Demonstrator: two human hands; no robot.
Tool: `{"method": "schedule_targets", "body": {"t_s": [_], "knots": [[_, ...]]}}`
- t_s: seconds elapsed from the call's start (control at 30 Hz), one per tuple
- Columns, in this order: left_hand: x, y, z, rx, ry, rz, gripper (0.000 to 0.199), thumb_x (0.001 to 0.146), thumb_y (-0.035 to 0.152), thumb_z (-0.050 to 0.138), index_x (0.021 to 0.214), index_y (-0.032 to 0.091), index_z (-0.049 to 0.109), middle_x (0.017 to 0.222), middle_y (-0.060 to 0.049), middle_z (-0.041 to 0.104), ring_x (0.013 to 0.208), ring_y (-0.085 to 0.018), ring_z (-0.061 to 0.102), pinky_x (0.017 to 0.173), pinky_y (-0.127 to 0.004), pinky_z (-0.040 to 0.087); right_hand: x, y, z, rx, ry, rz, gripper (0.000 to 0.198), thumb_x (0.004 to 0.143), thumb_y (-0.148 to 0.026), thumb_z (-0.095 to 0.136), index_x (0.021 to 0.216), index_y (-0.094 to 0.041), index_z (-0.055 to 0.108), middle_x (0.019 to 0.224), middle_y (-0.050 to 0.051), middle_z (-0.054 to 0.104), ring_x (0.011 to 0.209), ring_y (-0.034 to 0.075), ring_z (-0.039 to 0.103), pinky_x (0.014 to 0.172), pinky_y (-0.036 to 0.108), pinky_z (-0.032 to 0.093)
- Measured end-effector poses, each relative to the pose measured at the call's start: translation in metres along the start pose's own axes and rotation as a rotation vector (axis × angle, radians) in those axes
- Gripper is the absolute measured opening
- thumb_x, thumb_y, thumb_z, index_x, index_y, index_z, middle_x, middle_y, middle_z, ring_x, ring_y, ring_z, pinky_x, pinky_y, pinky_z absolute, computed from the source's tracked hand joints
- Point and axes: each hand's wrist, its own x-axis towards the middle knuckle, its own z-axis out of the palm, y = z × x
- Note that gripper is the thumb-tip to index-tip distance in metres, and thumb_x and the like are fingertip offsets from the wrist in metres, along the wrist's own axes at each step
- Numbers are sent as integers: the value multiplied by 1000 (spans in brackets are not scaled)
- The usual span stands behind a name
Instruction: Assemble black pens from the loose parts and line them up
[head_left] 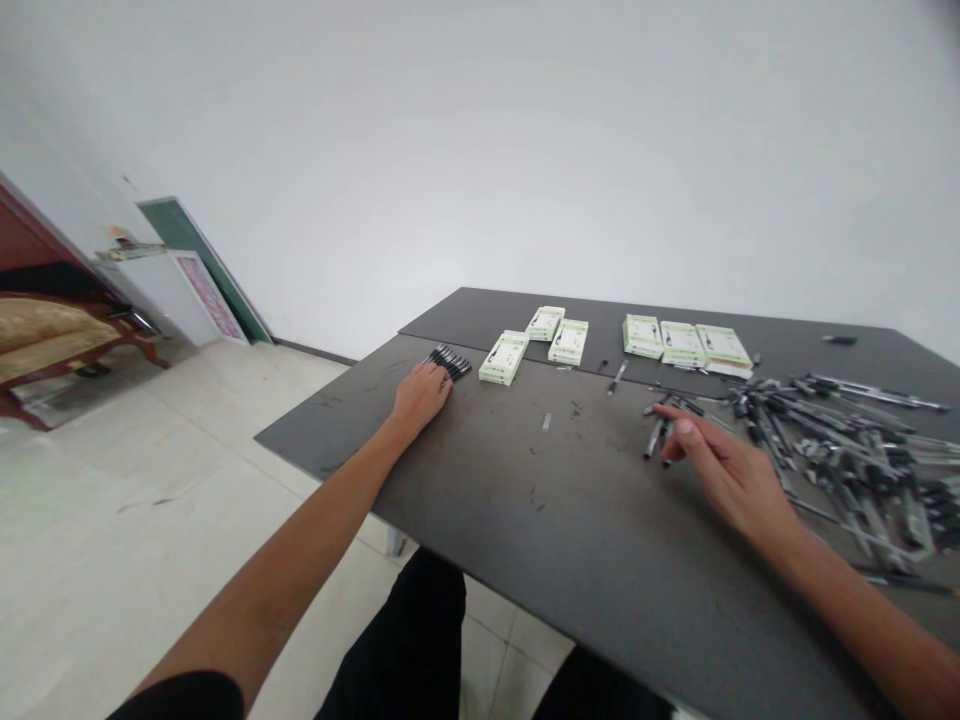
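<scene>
My left hand (423, 398) lies on the left part of the table, its fingers curled over a row of black-capped pens (450, 358) set side by side. The far ends of the pens stick out past my fingers. On the right, my right hand (724, 470) is over the near edge of a big loose pile of clear and black pens (840, 430). Its index finger stretches out above a few short pens (651, 440), and the thumb is apart from it. Nothing shows held there; the other fingers are partly hidden.
Several white and green pen boxes (504, 358) lie on the dark table (480, 470), with more boxes (682, 342) farther right. A single pen (617, 378), a small clear piece (547, 422) and dark scraps lie mid-table. A white wall (525, 150) rises behind; a sofa (60, 340) stands far left.
</scene>
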Motion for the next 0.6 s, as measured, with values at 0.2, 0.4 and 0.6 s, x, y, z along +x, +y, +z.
{"method": "schedule_targets", "body": {"t_s": [0.2, 0.4, 0.6], "knots": [[-5, 5, -4, -49, 108, 77, 27, 106, 36, 69, 124, 17, 70, 126, -10, 71, 111, -25, 71, 96, -46, 62, 1, -3, -1, -19, 22, -18, 52, 111, -60, 42, 129, -25, 76, 92, 6, 81, 91, 27, 77, 86, 39, 56], [-2, 73, -25, -239, 316, 262, 17, 105, 35, 57, 105, 19, 65, 104, -15, 68, 106, -31, 67, 94, -43, 56, 13, -1, -15, -96, 159, -27, 51, 110, -57, 48, 135, -21, 75, 119, 11, 82, 98, 26, 76, 90, 39, 57], [7, 193, -31, -398, 248, 616, 18, 103, 37, 58, 105, 22, 67, 99, -9, 70, 99, -27, 69, 91, -38, 55, 27, 38, -41, -470, 207, -18, 43, 106, -47, 56, 127, -17, 79, 112, 14, 80, 108, 30, 71, 103, 43, 51]]}}
